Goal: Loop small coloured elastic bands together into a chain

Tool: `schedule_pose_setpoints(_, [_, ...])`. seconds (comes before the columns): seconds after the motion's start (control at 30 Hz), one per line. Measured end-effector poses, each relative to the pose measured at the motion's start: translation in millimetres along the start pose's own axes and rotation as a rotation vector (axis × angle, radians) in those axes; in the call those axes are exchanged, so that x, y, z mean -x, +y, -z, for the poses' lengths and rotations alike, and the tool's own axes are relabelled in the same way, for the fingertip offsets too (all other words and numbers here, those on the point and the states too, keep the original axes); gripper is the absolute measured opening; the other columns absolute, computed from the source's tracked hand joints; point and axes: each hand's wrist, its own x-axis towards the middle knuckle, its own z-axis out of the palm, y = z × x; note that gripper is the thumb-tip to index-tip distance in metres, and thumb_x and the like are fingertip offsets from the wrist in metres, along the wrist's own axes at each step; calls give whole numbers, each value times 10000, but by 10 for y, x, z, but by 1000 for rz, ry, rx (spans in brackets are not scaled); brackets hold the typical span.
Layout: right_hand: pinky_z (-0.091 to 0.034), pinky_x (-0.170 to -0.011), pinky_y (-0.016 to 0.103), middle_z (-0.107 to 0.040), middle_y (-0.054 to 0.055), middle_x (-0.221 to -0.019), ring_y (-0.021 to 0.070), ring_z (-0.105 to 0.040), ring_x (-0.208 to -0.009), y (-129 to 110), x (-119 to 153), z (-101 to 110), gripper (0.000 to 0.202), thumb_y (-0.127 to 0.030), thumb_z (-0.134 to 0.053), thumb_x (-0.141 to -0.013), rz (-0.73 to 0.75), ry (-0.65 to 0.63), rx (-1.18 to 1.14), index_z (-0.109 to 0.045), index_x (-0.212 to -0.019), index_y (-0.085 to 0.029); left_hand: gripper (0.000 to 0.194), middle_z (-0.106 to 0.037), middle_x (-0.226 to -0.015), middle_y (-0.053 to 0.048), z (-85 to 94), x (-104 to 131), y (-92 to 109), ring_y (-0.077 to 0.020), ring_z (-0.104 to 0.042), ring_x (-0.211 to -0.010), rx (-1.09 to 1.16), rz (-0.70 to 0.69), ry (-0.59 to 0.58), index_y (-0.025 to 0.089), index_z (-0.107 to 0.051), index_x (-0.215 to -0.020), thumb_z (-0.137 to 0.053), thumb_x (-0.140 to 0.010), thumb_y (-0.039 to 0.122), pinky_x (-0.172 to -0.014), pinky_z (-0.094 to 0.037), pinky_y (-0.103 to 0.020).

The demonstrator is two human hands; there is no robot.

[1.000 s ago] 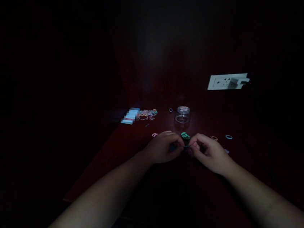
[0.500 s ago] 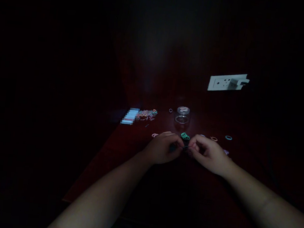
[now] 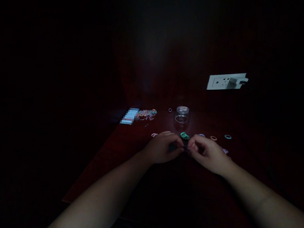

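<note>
In the head view, my left hand (image 3: 164,147) and my right hand (image 3: 207,153) meet fingertip to fingertip low over the table. Both are closed in a pinch on one thin, dark hair tie (image 3: 185,147), which spans the small gap between them. Its details are hard to make out in the dim light. Just beyond the fingertips lies a small pile of green hair ties (image 3: 185,135). A pink hair tie (image 3: 154,135) shows by my left hand. An orange hair tie (image 3: 213,138) and a teal hair tie (image 3: 228,137) lie past my right hand.
A clear lidded jar (image 3: 182,116) stands behind the green pile, with a small purple ring (image 3: 170,110) to its left. Farther left, a heap of mixed hair ties (image 3: 146,114) lies against a lit phone (image 3: 130,116). A wall socket (image 3: 226,81) with a plug is at right.
Both hands keep their pinch in nearly the same place. The view has shifted very slightly, and the dark hair tie's strand between the fingertips looks a little different.
</note>
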Motion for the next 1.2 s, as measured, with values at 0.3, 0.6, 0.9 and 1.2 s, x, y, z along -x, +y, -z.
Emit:
schedule_pose_setpoints(0.3, [-354, -492, 232, -485, -32, -611, 105, -430, -545, -9, -2, -4, 98, -238, -574, -848, -13, -15, 9, -526, -775, -192, 82, -671, -812, 3, -22, 9, -33, -145, -603, -784, -60, 60, 67, 200, -628, -858, -638, -844, 280, -728, -477, -302])
schedule_pose_setpoints(0.6, [-358, -498, 233, -486, -32, -619, 107, -432, -558, -16, -1, -1, 81, -225, -578, -834, -19, -26, 5, -530, -778, -191, 85, -664, -790, 2, -30, 18, -48, -146, -595, -774, -58, 61, 60, 200, -638, -843, -630, -850, 285, -720, -472, -302])
schedule_pose_setpoints(0.9, [-350, -498, 234, -492, -30, -619, 104, -423, -558, 19, -4, -12, 74, -216, -593, -829, -17, -24, -29, -542, -782, -189, 61, -668, -775, 0, -23, 15, -47, -141, -602, -747, -61, 60, 50, 196, -646, -834, -618, -836, 251, -737, -486, -310])
schedule_pose_setpoints(1.2, [-352, -491, 236, -467, -41, -627, 106, -417, -551, 19, 4, -11, 83, -252, -596, -843, -23, -19, -44, -533, -839, -198, 61, -671, -770, -2, -30, 25, -58, -148, -602, -741, -53, 63, 53, 197, -635, -820, -616, -830, 255, -736, -484, -319])
